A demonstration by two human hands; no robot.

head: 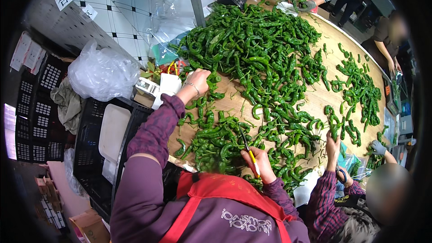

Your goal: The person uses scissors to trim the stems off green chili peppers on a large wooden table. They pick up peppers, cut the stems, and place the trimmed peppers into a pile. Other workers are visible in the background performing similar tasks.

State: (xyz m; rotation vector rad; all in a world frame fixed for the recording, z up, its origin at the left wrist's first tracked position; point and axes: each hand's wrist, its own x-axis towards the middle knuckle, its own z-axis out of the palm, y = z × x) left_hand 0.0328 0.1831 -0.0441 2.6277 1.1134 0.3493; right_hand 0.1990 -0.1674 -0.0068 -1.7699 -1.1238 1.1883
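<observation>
My right hand (260, 166) grips slim snips (250, 153) with a yellow and white handle, their dark blade pointing away over a heap of green peppers (216, 148). My left hand (197, 81) reaches to the table's left side, its fingers bent against several wrinkled green peppers (213, 82). Those fingertips are hidden, so a hold on a pepper cannot be made out. Beyond both hands rises a large pile of the same peppers (249, 40). Loose peppers and cut stems lie across the wooden tabletop (233, 91).
Black plastic crates (91, 155) and a bulging clear plastic bag (103, 71) stand left. Near my left hand are a small white box (147, 86) and tools with coloured handles (175, 67). A metal post (195, 0) rises behind. Co-workers' hands (333, 145) work at right and across the table.
</observation>
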